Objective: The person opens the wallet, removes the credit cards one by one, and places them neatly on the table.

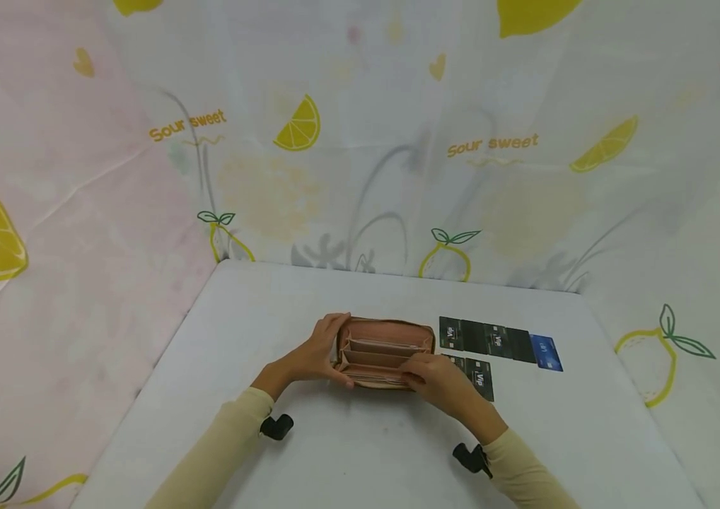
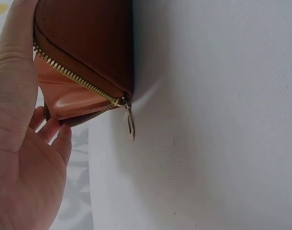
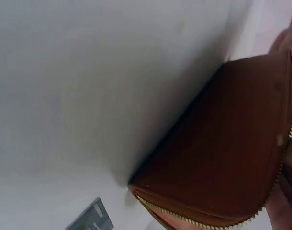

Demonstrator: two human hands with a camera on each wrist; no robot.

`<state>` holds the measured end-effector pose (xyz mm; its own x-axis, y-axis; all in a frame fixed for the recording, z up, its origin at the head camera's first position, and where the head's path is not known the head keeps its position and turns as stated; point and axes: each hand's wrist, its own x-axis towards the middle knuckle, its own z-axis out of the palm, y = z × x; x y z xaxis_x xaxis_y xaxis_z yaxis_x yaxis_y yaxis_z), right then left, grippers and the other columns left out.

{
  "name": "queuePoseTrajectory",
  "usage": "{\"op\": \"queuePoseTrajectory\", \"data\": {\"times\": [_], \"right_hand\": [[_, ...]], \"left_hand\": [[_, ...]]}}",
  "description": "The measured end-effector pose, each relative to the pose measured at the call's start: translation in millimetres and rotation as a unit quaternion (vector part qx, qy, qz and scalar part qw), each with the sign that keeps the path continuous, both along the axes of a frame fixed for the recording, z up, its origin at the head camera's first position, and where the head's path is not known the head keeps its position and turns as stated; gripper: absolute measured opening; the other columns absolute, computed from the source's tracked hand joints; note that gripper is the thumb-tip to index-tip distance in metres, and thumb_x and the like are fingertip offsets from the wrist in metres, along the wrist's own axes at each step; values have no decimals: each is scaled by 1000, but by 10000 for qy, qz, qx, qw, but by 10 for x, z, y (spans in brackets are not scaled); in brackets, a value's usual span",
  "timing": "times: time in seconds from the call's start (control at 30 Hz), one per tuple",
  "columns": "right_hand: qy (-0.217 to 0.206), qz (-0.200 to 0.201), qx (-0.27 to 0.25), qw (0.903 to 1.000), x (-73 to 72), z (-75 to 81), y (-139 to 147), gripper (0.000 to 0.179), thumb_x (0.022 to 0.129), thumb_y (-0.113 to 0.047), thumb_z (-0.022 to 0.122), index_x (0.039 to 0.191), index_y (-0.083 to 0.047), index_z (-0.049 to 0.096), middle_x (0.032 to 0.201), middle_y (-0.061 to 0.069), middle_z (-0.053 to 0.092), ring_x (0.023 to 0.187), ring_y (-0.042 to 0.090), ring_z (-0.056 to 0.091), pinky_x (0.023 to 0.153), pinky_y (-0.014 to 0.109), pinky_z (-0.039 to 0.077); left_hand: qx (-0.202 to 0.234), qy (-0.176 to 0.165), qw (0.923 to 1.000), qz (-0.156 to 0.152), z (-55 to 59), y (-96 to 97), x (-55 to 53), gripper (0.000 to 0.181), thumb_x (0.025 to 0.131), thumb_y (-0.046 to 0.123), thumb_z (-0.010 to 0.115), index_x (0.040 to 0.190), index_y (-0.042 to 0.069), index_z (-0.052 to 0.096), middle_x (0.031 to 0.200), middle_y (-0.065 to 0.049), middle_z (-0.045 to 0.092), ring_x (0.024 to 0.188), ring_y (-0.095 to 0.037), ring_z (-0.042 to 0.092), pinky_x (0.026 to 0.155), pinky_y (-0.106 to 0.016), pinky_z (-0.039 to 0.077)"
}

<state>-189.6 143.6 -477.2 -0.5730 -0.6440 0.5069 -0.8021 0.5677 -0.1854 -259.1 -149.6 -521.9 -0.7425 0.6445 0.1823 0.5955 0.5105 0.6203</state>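
Observation:
A brown zip-around wallet [image 1: 387,331] stands unzipped on the white table, its divided inside facing up. My left hand [image 1: 318,351] grips its left end, thumb on the near edge and fingers at the far side. In the left wrist view, fingertips [image 2: 51,129] touch the wallet's gusset beside the brass zipper [image 2: 81,79] and hanging zip pull [image 2: 130,122]. My right hand [image 1: 441,382] is at the wallet's near right part, bent fingers over the front slots. Whether those fingers pinch a card or the wallet's edge is hidden.
Right of the wallet, a row of black cards [image 1: 474,337] ends in a blue card [image 1: 547,353]. Nearer, more black cards [image 1: 480,379] lie partly behind my right hand. A lemon-printed cloth [image 1: 360,177] hangs behind the white table [image 1: 360,452].

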Motion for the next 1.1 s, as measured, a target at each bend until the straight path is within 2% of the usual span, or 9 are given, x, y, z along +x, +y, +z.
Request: {"op": "queuePoseTrajectory", "data": {"times": [0.13, 0.3, 0.37, 0.6, 0.77, 1.0, 1.1], "right_hand": [[-302, 38, 417, 9987, 6, -25, -66, 16, 78, -2, 81, 92, -7, 75, 84, 1, 70, 73, 9, 65, 63, 20, 52], [-635, -160, 767, 9949, 11, -5, -100, 11, 80, -7, 81, 89, -9, 75, 79, -2, 70, 67, 4, 61, 59, 19, 50], [-626, -260, 980, 9929, 15, 3, -120, 8, 81, -9, 80, 87, -10, 75, 78, -2, 69, 66, 4, 61, 58, 20, 49], [303, -536, 1934, 9792, 36, 50, -195, 8, 81, -9, 79, 82, -11, 71, 74, -2, 62, 65, 9, 59, 55, 23, 48], [417, -698, 2130, 9737, 40, 87, -237, 9, 78, -5, 80, 81, -10, 72, 75, -2, 59, 68, 10, 57, 56, 23, 48], [742, -797, 2656, 9579, 55, 68, -268, 7, 81, -6, 79, 83, -10, 74, 74, 0, 56, 69, 10, 54, 58, 21, 50], [906, -750, 2673, 9564, 61, 75, -268, 6, 81, -6, 79, 83, -8, 73, 75, 0, 56, 70, 9, 53, 59, 21, 50]], "left_hand": [[71, 21, 10000, -37, -3, 1, 15, 133, 59, 51, 91, 155, 4, 13, 151, -14, 18, 134, -31, 23, 103, -54, 35], [83, 88, 9999, -47, -12, 0, 26, 132, 58, 49, 92, 155, 3, 14, 150, -14, 19, 135, -32, 23, 103, -55, 35], [52, 107, 9999, -40, -12, -2, 26, 133, 58, 50, 92, 155, 5, 13, 150, -14, 19, 135, -32, 23, 103, -54, 35], [-49, 132, 9999, -75, 11, 7, 13, 134, 59, 53, 90, 156, 5, 11, 151, -13, 17, 134, -31, 23, 104, -53, 35], [-112, 92, 9999, -39, 26, 13, 2, 134, 59, 55, 89, 156, 5, 12, 151, -14, 17, 132, -30, 24, 104, -51, 35], [-100, 131, 9998, -79, 30, 16, 11, 133, 58, 53, 90, 155, 2, 13, 150, -15, 19, 131, -31, 25, 104, -52, 35], [-172, 123, 9998, -33, 35, 17, 15, 135, 58, 55, 89, 155, 2, 12, 150, -14, 18, 131, -29, 24, 104, -50, 35]]}}
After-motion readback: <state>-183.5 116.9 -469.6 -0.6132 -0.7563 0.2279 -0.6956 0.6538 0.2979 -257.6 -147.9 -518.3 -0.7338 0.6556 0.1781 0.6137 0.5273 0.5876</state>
